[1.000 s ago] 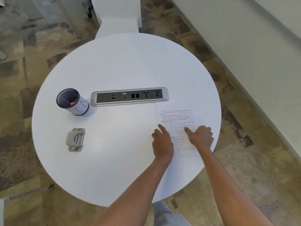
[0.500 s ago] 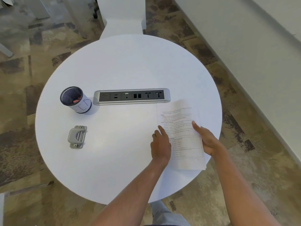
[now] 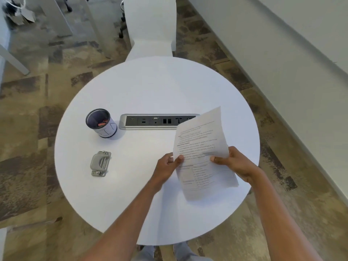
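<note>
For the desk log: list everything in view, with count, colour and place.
table: one, white, round, centre
socket panel: one, silver and black, set in the table's middle
cup: one, dark rim with white side, left of the socket panel, something red inside
hole punch: one, grey, on the table, nearer than the cup
chair: one, white, beyond the table
paper: at least one printed sheet, white, held above the table's right side
left hand: pinches the paper's left edge
right hand: grips the paper's right edge
</note>
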A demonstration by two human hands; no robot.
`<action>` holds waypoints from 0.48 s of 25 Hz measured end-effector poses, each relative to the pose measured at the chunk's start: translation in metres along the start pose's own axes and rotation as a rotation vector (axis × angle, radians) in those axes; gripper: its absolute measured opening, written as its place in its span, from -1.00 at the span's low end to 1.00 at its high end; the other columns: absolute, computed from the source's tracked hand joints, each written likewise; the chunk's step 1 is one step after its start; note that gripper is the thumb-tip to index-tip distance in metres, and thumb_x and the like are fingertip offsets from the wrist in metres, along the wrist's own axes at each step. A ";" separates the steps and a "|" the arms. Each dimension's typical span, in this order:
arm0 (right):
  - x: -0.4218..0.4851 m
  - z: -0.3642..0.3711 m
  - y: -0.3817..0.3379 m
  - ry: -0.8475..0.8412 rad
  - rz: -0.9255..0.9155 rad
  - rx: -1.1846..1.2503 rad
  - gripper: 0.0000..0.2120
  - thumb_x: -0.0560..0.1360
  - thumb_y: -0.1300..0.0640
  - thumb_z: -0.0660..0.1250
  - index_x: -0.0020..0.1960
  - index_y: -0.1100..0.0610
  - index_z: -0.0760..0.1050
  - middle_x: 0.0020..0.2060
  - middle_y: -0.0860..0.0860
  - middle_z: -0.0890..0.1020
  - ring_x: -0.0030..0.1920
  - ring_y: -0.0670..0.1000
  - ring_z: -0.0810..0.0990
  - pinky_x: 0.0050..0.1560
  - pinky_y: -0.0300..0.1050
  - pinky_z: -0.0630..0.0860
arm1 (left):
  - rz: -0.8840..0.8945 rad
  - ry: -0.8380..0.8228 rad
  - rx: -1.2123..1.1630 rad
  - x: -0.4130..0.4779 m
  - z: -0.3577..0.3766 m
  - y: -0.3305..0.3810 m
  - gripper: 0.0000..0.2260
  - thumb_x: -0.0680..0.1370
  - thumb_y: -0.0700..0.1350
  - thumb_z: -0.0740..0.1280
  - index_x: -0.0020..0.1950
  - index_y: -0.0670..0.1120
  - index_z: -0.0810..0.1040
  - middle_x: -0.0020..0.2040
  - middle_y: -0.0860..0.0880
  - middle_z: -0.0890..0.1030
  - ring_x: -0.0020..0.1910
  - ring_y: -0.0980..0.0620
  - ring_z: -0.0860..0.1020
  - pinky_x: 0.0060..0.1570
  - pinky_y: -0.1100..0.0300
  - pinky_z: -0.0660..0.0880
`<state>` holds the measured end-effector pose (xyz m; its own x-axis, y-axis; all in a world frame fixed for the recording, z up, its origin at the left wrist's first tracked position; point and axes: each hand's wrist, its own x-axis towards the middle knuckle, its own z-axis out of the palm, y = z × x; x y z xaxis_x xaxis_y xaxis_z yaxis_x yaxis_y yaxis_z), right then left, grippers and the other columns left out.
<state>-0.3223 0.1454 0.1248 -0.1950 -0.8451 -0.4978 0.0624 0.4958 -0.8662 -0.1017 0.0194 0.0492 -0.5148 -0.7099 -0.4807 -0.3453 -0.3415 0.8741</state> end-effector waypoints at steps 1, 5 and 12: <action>-0.002 0.005 -0.009 -0.034 -0.023 0.017 -0.73 0.50 0.16 0.45 0.19 0.09 0.63 0.11 0.05 0.72 0.11 0.08 0.70 0.11 -0.05 0.63 | 0.015 -0.091 -0.062 0.000 -0.013 0.007 -0.33 0.25 0.39 0.43 0.18 -0.05 0.57 0.13 0.01 0.65 0.11 0.02 0.62 0.17 0.09 0.52; -0.003 0.025 -0.032 -0.084 -0.053 0.005 -0.72 0.48 0.13 0.47 0.19 0.07 0.65 0.13 0.03 0.71 0.13 0.05 0.69 0.10 -0.11 0.63 | 0.071 -0.287 -0.333 -0.001 -0.052 0.039 -0.53 0.36 0.06 0.53 0.22 -0.04 0.58 0.23 -0.06 0.63 0.22 -0.07 0.58 0.17 0.01 0.54; 0.014 0.071 -0.025 -0.002 -0.012 -0.082 -0.69 0.49 0.13 0.46 0.23 0.09 0.61 0.12 -0.02 0.72 0.12 0.01 0.69 0.24 0.10 0.57 | 0.182 -0.159 -0.241 -0.027 -0.076 0.057 -0.59 0.35 -0.12 0.56 0.18 -0.07 0.61 0.15 -0.10 0.67 0.14 -0.10 0.63 0.17 -0.15 0.54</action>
<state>-0.2567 0.1071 0.1362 -0.1931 -0.8514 -0.4877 -0.0206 0.5004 -0.8655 -0.0476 -0.0273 0.1173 -0.6732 -0.6743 -0.3036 -0.0508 -0.3675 0.9287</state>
